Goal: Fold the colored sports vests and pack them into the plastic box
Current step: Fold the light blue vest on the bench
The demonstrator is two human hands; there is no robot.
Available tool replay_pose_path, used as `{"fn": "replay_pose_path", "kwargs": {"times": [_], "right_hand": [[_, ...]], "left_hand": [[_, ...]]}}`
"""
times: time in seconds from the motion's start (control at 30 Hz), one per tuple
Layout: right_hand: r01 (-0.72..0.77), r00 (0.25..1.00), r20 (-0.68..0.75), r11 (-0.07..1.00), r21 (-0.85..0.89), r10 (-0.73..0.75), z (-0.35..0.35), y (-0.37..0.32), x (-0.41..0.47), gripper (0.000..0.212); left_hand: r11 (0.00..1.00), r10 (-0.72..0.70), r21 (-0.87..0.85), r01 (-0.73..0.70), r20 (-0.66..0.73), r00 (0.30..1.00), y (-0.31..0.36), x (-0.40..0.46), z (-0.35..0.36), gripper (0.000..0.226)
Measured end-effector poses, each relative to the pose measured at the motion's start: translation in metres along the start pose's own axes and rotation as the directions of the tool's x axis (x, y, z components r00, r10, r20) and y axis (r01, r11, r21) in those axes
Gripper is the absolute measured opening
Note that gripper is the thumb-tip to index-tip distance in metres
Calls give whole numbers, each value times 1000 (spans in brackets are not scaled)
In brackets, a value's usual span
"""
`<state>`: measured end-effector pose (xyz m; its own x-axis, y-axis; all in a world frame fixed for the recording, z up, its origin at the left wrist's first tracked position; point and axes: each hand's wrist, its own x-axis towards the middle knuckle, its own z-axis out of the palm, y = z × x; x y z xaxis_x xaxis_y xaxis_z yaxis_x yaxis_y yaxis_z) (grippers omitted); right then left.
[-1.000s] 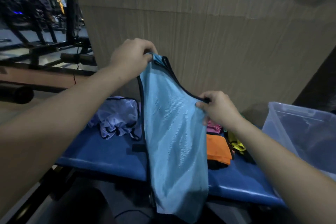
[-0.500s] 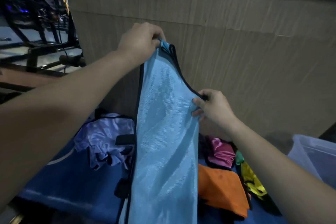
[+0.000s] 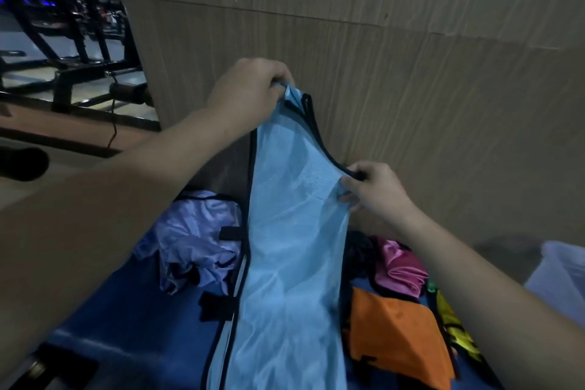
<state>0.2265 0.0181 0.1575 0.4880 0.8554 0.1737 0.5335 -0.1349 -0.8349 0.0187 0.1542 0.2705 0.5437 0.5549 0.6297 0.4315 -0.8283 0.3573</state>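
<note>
A light blue vest (image 3: 285, 263) with black trim hangs upright in front of me, above the blue bench (image 3: 126, 326). My left hand (image 3: 247, 92) grips its top strap end. Lower and to the right, my right hand (image 3: 373, 190) pinches the black-trimmed edge of the arm opening. On the bench lie a crumpled lilac vest (image 3: 196, 244) at the left, and a pink vest (image 3: 402, 266), an orange vest (image 3: 395, 332) and a yellow vest (image 3: 456, 329) at the right. The clear plastic box (image 3: 560, 279) shows only a corner at the right edge.
A tall brown panelled wall (image 3: 411, 73) stands right behind the bench. Dark gym machine frames (image 3: 72, 41) fill the upper left. A black roller pad (image 3: 22, 163) sits at the left edge.
The view has shifted a little left and down. Both hands keep their hold on the blue vest, which now hangs lower in the frame, and less of the plastic box shows.
</note>
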Motion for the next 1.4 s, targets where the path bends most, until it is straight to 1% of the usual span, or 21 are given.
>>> {"fn": "replay_pose_path", "kwargs": {"times": [0.1, 0.17, 0.27, 0.43, 0.57, 0.67, 0.77, 0.87, 0.97, 1.03, 1.17, 1.23, 1.4], "right_hand": [[-29, 999, 16, 999, -37, 29, 4, 13, -18, 8], [-50, 998, 27, 998, -26, 50, 7, 22, -30, 7], [-41, 998, 53, 997, -60, 44, 12, 36, -45, 6], [18, 994, 112, 991, -133, -3, 16, 51, -74, 14], [63, 987, 160, 981, -184, -33, 22, 62, -102, 23], [150, 968, 233, 954, -260, -89, 29, 73, -121, 26], [215, 950, 287, 929, -303, -126, 37, 88, -136, 28], [226, 941, 318, 919, -324, -119, 45, 101, -150, 27], [249, 932, 342, 900, -358, -122, 48, 109, -158, 18], [286, 923, 354, 879, -381, -147, 49, 114, -161, 18], [328, 916, 366, 830, -452, -163, 52, 124, -164, 22], [322, 919, 371, 792, -518, -131, 52, 123, -166, 19], [354, 916, 378, 709, -610, -132, 54, 121, -167, 13]], "left_hand": [[999, 47, 1, -47, 50, 998, 5, -32, 1, 22], [997, 78, 17, -79, 76, 994, 9, -57, 0, 20], [994, 103, 13, -105, 103, 989, 14, -95, -2, 19], [990, 131, 34, -137, 141, 981, 26, -167, 3, 19], [982, 181, 22, -189, 200, 963, 27, -227, 16, 28], [965, 242, 54, -256, 183, 953, 29, -270, 26, 25], [954, 289, 24, -300, 206, 935, 37, -307, 34, 22], [956, 273, 25, -292, 292, 917, 41, -336, 42, 23], [955, 245, 59, -291, 396, 885, 38, -361, 56, 16], [956, 229, 67, -286, 438, 869, 36, -374, 65, 22], [954, 203, 96, -285, 494, 846, 33, -387, 77, 33], [953, 183, 114, -279, 516, 837, 31, -390, 81, 32], [955, 162, 124, -268, 537, 828, 23, -392, 88, 23]]}}
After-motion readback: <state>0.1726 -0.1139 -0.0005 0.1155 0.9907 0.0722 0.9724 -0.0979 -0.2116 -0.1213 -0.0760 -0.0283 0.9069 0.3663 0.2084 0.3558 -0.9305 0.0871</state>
